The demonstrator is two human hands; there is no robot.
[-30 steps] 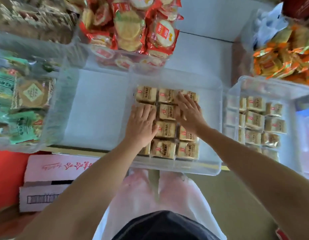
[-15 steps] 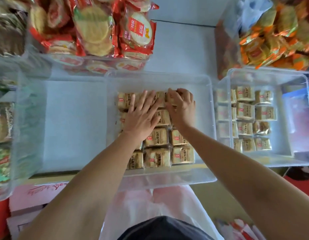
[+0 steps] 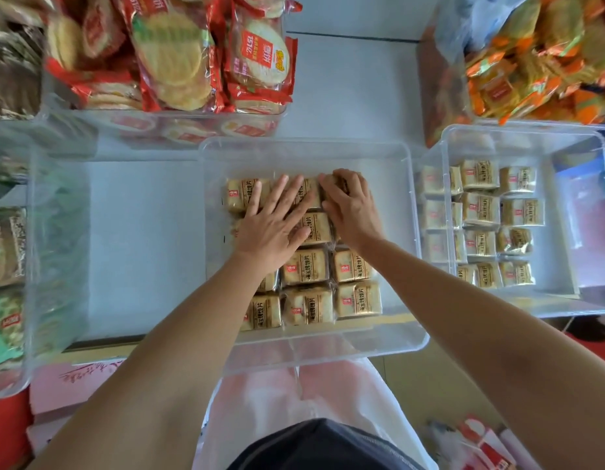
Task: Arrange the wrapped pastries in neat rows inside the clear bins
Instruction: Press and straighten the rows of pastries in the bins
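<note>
Head view: wrapped pastries [image 3: 306, 266] are rowed in the middle clear bin [image 3: 304, 152], pressed flat by the left grip [image 3: 270, 228], with one clasped in the curled right grip [image 3: 353, 212]. They are judged light, crumbly and slippery, best held by the sides.

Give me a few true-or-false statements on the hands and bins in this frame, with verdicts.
1. The left hand lies flat on the pastries in the middle bin. True.
2. The right hand hovers empty. False: its fingers curl round the end pastry of the far row.
3. The right bin is empty. False: it holds pastry rows.
4. Red-wrapped crackers sit beyond the middle bin. True.
</note>
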